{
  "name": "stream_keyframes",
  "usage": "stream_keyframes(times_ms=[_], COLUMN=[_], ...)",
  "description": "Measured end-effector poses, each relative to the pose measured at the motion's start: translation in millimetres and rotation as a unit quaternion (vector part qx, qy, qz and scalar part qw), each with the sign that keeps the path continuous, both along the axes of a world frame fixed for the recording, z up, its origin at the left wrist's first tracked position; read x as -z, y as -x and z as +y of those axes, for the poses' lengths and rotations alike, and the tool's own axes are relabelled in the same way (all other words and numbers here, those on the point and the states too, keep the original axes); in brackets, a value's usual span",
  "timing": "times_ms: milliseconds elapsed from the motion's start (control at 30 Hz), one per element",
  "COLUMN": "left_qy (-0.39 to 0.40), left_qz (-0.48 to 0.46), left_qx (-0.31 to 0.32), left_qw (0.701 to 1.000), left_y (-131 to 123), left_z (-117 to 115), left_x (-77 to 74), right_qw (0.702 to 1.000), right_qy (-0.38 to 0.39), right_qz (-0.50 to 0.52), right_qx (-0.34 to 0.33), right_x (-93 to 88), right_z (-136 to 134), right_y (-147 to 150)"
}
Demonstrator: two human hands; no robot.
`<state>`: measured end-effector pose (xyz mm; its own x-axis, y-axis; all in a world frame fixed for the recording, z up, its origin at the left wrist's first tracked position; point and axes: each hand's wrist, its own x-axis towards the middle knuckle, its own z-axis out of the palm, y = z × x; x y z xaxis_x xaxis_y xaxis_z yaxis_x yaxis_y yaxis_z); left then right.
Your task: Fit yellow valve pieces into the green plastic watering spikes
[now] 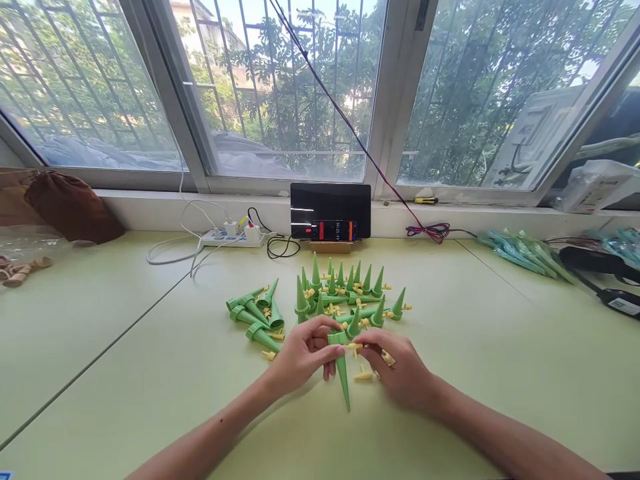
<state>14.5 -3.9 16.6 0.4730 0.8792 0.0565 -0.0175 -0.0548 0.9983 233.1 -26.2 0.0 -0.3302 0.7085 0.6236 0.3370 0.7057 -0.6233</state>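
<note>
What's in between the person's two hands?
In the head view: a green plastic cone in the left hand, then a small yellow plastic fitting pinched by the right hand. Another yellow fitting lies between them too, on the pale green table.

We look from one camera worn on the person's head, facing forward and down across the worktop [480, 407] to the barred windows [389, 100]; the left hand [305, 353] and right hand [403, 370] are near us, just below mid-view, with the windows well beyond them.
</note>
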Motion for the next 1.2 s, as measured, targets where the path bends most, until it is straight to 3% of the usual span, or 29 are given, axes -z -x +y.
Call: stream_keyframes(times_ms=[533,1200], left_qy=[-0.024,-0.055], left_qz=[0.027,0.013], left_qx=[0.000,-0.008], left_qw=[0.999,0.998], left_y=[-0.1,0.8], left_z=[-4.9,-3.5], left_x=[8.7,7.7], right_qw=[0.998,0.999], right_qy=[0.057,0.025], right_qz=[-0.020,-0.034], right_qx=[-0.013,-0.019], right_x=[7.6,10.6], right_z=[0.8,4.5], right_y=[-2.1,-2.2])
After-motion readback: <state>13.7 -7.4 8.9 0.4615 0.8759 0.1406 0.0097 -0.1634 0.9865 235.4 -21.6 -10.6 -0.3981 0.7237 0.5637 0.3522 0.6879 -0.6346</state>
